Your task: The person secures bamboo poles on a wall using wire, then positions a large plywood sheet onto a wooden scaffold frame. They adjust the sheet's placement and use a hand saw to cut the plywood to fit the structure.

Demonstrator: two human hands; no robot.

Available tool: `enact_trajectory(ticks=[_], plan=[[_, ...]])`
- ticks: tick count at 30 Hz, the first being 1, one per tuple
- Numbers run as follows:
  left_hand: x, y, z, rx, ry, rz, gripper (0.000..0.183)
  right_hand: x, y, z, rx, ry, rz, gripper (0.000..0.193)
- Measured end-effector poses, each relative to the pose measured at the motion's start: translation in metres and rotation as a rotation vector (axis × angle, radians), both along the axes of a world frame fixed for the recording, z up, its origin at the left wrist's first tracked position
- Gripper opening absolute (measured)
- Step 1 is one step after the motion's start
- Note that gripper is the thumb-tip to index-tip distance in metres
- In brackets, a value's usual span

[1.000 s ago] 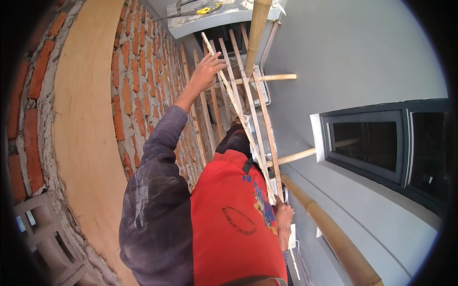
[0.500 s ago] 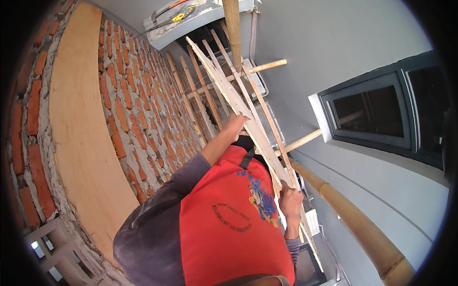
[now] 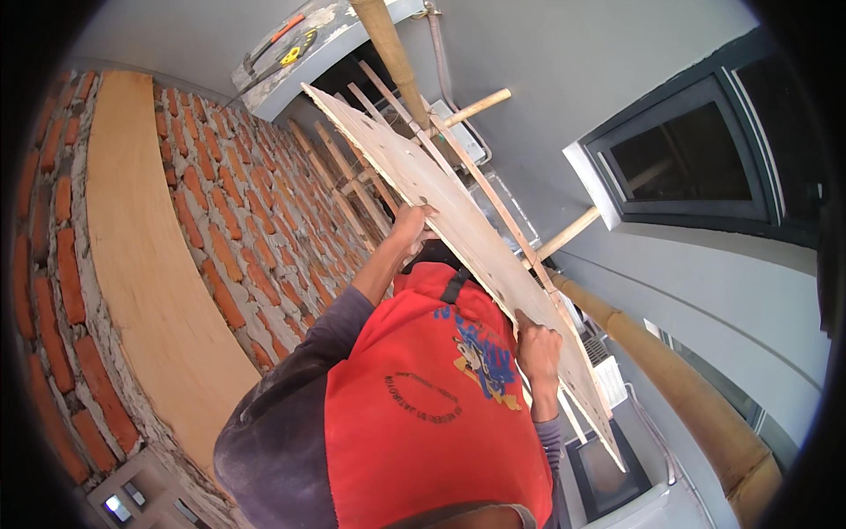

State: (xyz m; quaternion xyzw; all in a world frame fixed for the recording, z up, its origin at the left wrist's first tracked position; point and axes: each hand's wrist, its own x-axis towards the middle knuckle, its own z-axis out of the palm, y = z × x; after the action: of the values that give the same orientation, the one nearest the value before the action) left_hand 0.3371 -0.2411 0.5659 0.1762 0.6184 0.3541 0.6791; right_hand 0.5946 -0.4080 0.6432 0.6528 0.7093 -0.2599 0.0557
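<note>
A long, pale plywood board point(image 3: 471, 231) slants across the middle, from the far left down to the near right. My left hand point(image 3: 411, 231) is closed around its near edge, with the fingers partly hidden behind the board. Farther down the same edge, my right hand point(image 3: 538, 351) grips it, the thumb or a finger showing at the rim. The board's broad face is turned partly up and shows several small dark spots; its edge looks rough and splintered. My red shirt front point(image 3: 423, 370) lies close beneath both hands.
Left, a brick wall point(image 3: 225, 207) has a long plywood strip point(image 3: 128, 203) along it. Bamboo poles point(image 3: 392, 57) and thin wooden battens point(image 3: 493, 198) form a frame beyond the board. A hacksaw with a yellow handle point(image 3: 291, 57) lies on a ledge point(image 3: 339, 33). A dark-framed window point(image 3: 687, 154) is at right.
The board has tilted so that more of its broad face shows, and its far end has swung left. Both hands keep their grip. The whole view has shifted slightly.
</note>
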Motion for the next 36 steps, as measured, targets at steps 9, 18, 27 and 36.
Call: enact_trajectory(ticks=[9,18,27,36], plan=[[-0.027,0.030,-0.012,0.031,0.052,0.028,0.034,-0.024,0.026,-0.027,0.033,0.027,-0.042,0.046],[-0.046,0.049,-0.027,0.076,0.056,-0.060,0.037,-0.040,0.041,-0.053,-0.032,0.027,-0.033,0.043],[-0.041,0.074,-0.065,0.001,0.010,0.001,0.032,-0.045,0.056,-0.062,0.049,0.099,-0.252,0.035],[-0.058,0.070,-0.069,-0.078,0.213,-0.085,0.025,0.006,0.011,-0.073,0.151,0.107,-0.728,0.026]])
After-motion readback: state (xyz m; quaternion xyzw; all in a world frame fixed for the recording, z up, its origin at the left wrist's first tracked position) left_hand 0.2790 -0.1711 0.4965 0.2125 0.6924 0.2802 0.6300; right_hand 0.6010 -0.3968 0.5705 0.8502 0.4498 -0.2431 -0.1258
